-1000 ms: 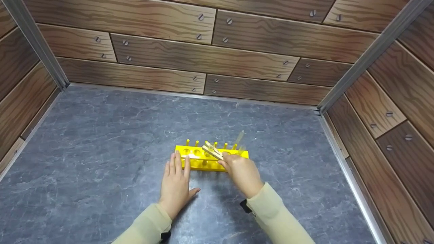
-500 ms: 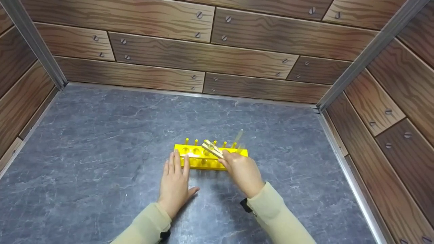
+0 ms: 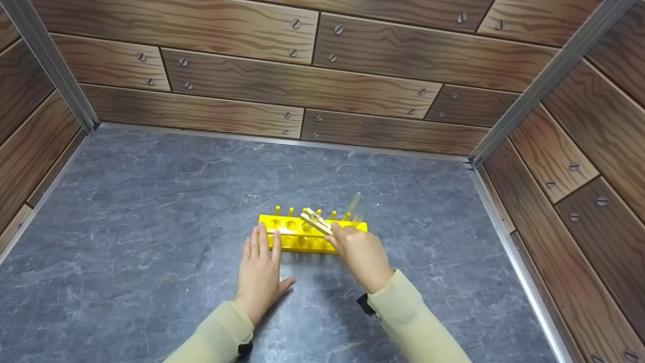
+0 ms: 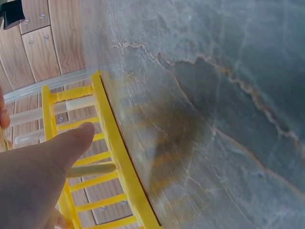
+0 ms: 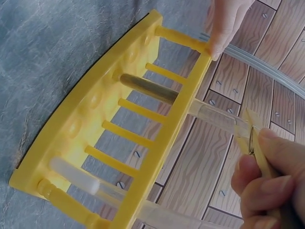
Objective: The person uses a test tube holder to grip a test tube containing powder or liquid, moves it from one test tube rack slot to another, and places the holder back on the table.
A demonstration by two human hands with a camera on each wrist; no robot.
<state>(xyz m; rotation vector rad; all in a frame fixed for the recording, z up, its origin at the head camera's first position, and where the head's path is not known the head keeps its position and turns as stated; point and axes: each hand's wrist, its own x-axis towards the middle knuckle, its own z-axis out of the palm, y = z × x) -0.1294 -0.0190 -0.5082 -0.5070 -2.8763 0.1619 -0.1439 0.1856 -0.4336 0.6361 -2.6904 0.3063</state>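
A yellow test tube rack (image 3: 302, 235) stands on the floor of the booth in the head view. My left hand (image 3: 259, 272) rests on its left end with straight fingers, and in the right wrist view these fingers touch the rack's end. My right hand (image 3: 363, 257) pinches a wooden test tube clamp (image 5: 251, 138) with a metal spring. The clamp's prongs lie about the upper end of a test tube (image 5: 209, 114) with brownish content, which stands in the rack. Near the rack's right end, a second test tube (image 5: 76, 176) has white content at its bottom.
Grey marbled surface (image 3: 176, 212) surrounds the rack. Wood-patterned panels (image 3: 242, 80) rise at the back and both sides, with metal strips along their edges. Several upright pegs (image 3: 277, 209) line the rack's far side.
The clamp's two prongs have drawn closer together at the top of the test tube. Both hands and the rack keep about the same place.
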